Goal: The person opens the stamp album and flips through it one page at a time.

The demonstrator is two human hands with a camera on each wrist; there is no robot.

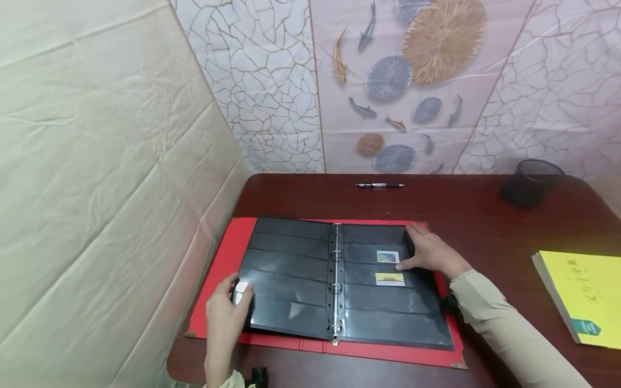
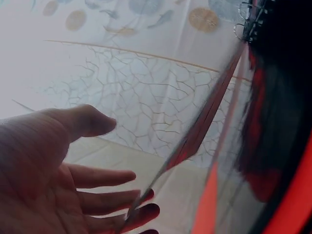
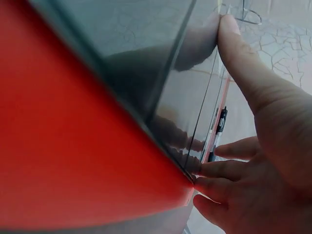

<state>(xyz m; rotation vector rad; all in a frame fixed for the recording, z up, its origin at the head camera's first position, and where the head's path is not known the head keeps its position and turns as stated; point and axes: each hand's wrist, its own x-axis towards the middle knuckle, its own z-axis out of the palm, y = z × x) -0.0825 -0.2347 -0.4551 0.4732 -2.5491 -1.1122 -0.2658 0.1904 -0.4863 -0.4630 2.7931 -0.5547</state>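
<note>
A red ring binder (image 1: 271, 345) lies open on the table, with black pocket pages on both sides of its metal rings (image 1: 336, 285). Two stamps sit in the right page (image 1: 388, 323): a blue-green one (image 1: 388, 256) and a yellow one (image 1: 390, 279). At the outer edge of the left page (image 1: 286, 264) is my left hand (image 1: 225, 310); its fingertips touch the edge, and the thumb stands apart in the left wrist view. My right hand (image 1: 432, 253) rests on the right page's outer edge, thumb extended on the page and fingers spread along the edge.
A pen (image 1: 380, 185) lies beyond the binder. To the right are a yellow book (image 1: 589, 293) and, at the back, a black mesh pen holder (image 1: 529, 186). A cloth-covered wall (image 1: 121, 161) rises on the left, and a patterned one (image 1: 276, 86) behind the table.
</note>
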